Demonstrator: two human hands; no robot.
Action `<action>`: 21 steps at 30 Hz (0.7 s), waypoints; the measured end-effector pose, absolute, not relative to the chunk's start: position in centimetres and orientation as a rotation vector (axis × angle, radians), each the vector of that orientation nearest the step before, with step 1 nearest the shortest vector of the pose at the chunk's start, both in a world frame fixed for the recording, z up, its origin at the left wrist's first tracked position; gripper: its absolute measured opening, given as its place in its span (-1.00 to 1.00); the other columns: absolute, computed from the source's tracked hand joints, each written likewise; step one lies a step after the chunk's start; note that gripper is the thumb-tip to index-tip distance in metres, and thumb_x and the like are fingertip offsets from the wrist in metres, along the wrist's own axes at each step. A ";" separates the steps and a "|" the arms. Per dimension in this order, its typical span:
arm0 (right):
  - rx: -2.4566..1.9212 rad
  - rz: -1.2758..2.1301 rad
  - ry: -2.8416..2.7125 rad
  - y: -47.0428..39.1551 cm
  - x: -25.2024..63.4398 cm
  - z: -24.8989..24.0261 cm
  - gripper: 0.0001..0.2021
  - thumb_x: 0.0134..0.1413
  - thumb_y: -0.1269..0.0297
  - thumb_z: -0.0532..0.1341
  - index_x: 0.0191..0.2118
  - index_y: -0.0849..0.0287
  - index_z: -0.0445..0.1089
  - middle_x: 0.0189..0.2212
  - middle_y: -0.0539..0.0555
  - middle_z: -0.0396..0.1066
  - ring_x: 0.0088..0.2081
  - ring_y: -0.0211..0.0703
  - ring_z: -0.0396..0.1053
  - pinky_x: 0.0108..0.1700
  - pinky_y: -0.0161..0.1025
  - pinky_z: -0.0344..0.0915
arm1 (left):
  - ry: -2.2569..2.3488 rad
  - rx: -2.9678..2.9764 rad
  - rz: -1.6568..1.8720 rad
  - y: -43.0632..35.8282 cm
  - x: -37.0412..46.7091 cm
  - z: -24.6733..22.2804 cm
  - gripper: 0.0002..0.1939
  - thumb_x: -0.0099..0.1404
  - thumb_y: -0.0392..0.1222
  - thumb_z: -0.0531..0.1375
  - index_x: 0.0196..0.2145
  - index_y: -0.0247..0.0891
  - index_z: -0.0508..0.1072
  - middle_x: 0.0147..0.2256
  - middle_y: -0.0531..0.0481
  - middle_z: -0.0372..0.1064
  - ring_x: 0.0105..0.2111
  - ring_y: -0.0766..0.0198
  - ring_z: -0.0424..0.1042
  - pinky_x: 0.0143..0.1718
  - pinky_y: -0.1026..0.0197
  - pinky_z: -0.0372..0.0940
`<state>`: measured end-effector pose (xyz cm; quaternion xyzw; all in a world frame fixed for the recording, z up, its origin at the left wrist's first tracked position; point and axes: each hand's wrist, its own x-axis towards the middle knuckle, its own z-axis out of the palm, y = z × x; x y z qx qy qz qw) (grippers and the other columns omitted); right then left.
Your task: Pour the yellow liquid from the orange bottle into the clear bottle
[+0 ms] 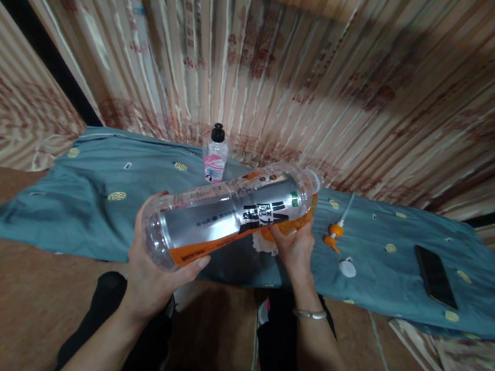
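Note:
A large clear plastic bottle [218, 215] with a silver and orange label lies tilted in the air, its neck up to the right. Its base end is gripped by my left hand [152, 271], thumb along the underside. My right hand [297, 244] is closed near the neck, around something orange [291, 224] that the big bottle partly hides. The bottle's mouth touches or overlaps this orange thing; I cannot tell which. Below them a white, ragged-edged piece [265, 243] shows.
On the blue cloth [84, 196] stand or lie a small black-capped bottle [216, 155], an orange pump [334, 233] with a white tube, a round white lid [348, 267] and a black phone [435, 277]. Behind hangs a pleated curtain [269, 56].

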<state>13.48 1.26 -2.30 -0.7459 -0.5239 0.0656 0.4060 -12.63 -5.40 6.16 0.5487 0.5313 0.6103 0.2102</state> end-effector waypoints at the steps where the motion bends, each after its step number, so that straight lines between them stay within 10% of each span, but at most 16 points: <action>1: -1.885 0.180 -1.316 1.3 13.5 -2.3 -0.11 -0.08 -0.21 0.38 0.24 0.29 0.20 -0.14 0.35 0.62 -0.15 0.27 0.61 -0.16 0.00 0.48 | 1.487 1.527 1.701 -5.4 -12.6 6.2 -0.06 -0.07 0.20 0.53 0.19 -0.18 0.36 0.11 -0.21 0.42 0.11 -0.11 0.51 0.17 -0.12 0.46; 21: -1.904 0.235 -1.272 1.2 13.2 -1.7 -0.12 -0.14 -0.16 0.41 0.22 0.29 0.22 -0.11 0.37 0.61 -0.12 0.30 0.61 -0.13 0.02 0.49 | 1.459 1.525 1.719 -5.4 -12.6 5.9 -0.04 -0.07 0.19 0.54 0.21 -0.20 0.35 0.11 -0.22 0.43 0.08 -0.10 0.54 0.15 -0.12 0.49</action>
